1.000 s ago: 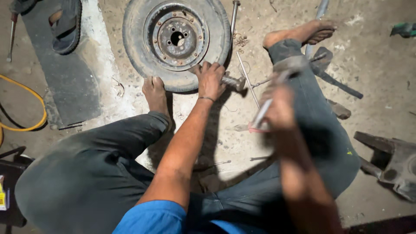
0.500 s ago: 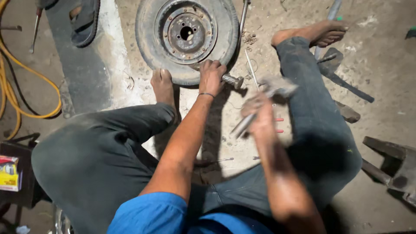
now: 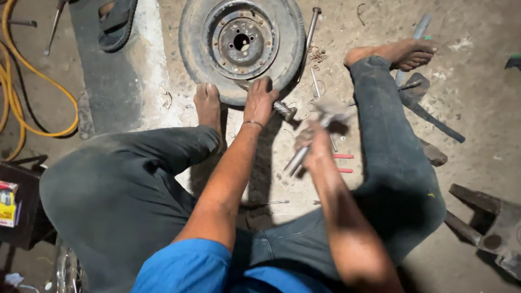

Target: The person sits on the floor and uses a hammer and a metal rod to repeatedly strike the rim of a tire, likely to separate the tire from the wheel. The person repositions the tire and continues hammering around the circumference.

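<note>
my left hand [image 3: 260,102] clamps the chisel [image 3: 283,110] at the tyre's [image 3: 198,65] near edge, shaft pointing right | right hand [image 3: 313,145] fisted on raised hammer [image 3: 324,115], just right of chisel's head

A yellow hose [image 3: 21,92] curled over the concrete far out beyond the left hand, with a dark sandal [image 3: 116,24] on a grey mat [image 3: 103,81] between it and that hand. A screwdriver [image 3: 54,27] lay beside the sandal. Nearer the body on that side sat a black box [image 3: 24,209] carrying a small yellow carton [image 3: 7,203]. Just past the right hand lay two red-handled tools [image 3: 343,163], and above it a long steel rod [image 3: 308,40]. Farther right, a flat dark bar [image 3: 434,116] crossed the floor, and a heavy metal block [image 3: 491,228] stood well apart.
</note>
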{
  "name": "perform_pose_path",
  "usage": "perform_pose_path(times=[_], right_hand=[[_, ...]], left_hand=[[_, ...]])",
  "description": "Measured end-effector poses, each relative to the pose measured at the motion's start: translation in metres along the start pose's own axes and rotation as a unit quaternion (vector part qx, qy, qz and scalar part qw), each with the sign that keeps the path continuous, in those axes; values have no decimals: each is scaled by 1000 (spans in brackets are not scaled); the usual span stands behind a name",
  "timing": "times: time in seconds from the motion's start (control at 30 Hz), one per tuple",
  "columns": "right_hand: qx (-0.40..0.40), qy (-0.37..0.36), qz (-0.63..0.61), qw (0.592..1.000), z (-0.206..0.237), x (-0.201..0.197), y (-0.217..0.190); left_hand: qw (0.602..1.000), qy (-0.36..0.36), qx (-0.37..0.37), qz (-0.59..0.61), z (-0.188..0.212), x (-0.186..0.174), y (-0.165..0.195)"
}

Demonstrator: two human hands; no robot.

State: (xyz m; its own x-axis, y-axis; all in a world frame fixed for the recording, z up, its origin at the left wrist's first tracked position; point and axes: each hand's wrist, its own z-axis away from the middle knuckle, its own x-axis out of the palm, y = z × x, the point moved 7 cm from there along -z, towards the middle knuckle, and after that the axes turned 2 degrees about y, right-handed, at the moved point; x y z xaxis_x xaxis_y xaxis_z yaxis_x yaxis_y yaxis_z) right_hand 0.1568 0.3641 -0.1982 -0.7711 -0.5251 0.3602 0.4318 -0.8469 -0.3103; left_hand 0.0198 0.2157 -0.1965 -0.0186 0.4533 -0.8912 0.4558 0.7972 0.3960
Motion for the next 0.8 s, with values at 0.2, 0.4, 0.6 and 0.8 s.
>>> perform_pose_path(times=[0.2, 0.4, 0.6, 0.8], right_hand=[[-43, -140, -153, 977, 29, 7, -90], [38, -147, -212, 965, 27, 33, -67], [18, -91, -96, 991, -2, 38, -53], [-134, 50, 274, 951, -5, 23, -47]], left_hand=[[998, 18, 61, -8, -15, -50, -24], [979, -165, 107, 53, -6, -9, 22], [976, -70, 202, 38, 56, -45, 11], [990, -83, 110, 1, 19, -67, 30]])
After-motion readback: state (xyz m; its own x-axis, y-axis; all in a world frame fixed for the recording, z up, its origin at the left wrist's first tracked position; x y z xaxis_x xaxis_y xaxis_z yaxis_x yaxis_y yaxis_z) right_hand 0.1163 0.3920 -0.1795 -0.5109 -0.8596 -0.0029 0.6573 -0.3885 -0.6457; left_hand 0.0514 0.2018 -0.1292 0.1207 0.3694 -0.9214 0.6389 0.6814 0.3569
